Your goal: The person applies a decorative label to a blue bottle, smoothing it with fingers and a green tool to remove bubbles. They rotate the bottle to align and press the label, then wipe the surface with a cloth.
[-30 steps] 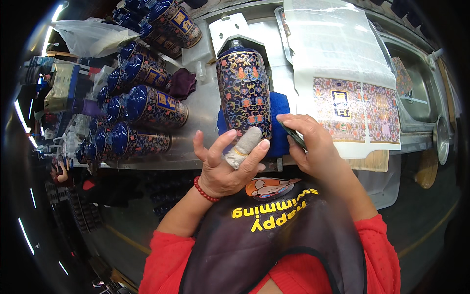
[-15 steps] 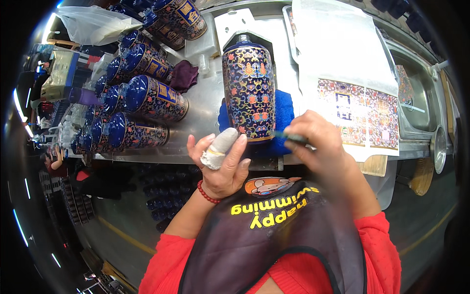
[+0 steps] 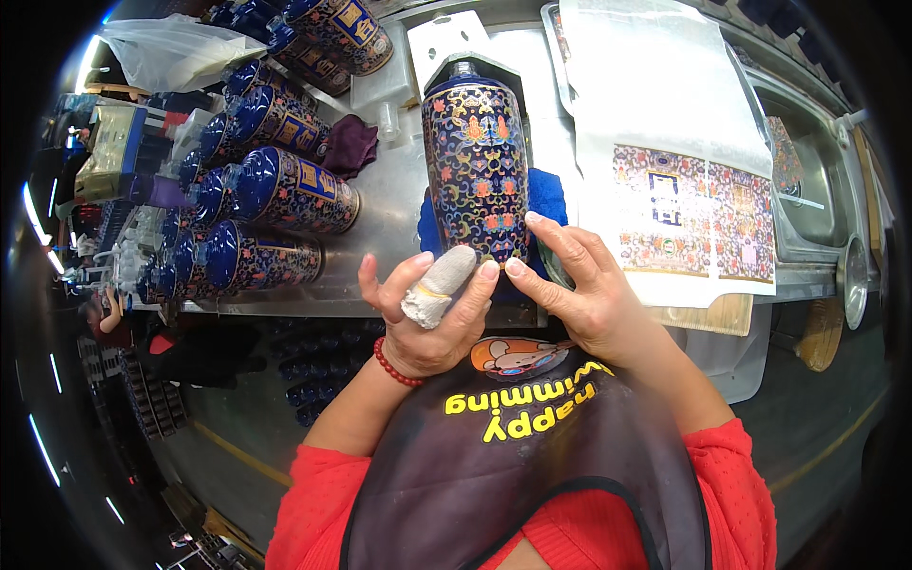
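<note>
Straight out, the bottle (image 3: 475, 171) points away, its bottom equally near the left hand (image 3: 437, 344), fingers spread, and right hand (image 3: 591, 296), grip unclear.

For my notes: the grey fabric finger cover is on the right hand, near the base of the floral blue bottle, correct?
No, the head view shows the grey fabric finger cover on the left hand, near the base of the floral bottle.
</note>
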Motion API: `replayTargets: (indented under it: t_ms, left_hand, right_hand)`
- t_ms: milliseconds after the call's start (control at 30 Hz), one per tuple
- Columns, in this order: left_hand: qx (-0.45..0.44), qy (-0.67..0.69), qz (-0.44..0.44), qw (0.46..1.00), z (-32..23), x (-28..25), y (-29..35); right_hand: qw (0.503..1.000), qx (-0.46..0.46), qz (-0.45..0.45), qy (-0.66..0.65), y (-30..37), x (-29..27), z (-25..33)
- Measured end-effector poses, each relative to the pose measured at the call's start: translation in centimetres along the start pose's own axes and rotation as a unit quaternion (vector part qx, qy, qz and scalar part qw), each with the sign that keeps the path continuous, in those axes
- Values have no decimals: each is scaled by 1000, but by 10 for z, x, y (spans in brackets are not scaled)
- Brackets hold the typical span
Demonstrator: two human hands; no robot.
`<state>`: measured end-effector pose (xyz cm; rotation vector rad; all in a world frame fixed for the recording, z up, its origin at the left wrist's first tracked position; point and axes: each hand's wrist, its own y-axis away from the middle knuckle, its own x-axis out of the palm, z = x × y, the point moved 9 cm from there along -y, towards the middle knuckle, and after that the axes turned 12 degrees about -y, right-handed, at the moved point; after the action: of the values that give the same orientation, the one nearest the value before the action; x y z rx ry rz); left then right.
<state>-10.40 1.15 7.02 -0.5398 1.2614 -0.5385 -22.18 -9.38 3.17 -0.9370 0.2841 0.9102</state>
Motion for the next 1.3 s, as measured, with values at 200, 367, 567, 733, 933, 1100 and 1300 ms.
replayTargets:
  t_ms: [200,367,567,733,933,1100,1300]
  left_hand:
    - [25,-3,-13,1000,-6,2,-1]
    - [49,23,-35,998,-13,1,-3]
    - [-149,116,94,978,31,31,-9]
    - [-142,87,118,979,35,41,-9]
    - [-152,146,94,973,37,46,-2]
    - [-162,165,83,969,40,48,0]
    - [-155,168,108,967,40,50,0]
  right_hand:
    - [1000,-11,-19,-18,-7,-10,-2]
    - [994,9,-70,-83,-20,-26,-29]
    - [980,-144,131,-44,-71,-23,17]
    - [993,-6,-117,-33,-147,-71,-30]
    - [960,-117,160,-199,-129,-29,18]
    - [985,-153,-39,72,-155,-56,4]
    - [986,-10,18,-167,-165,-47,-32]
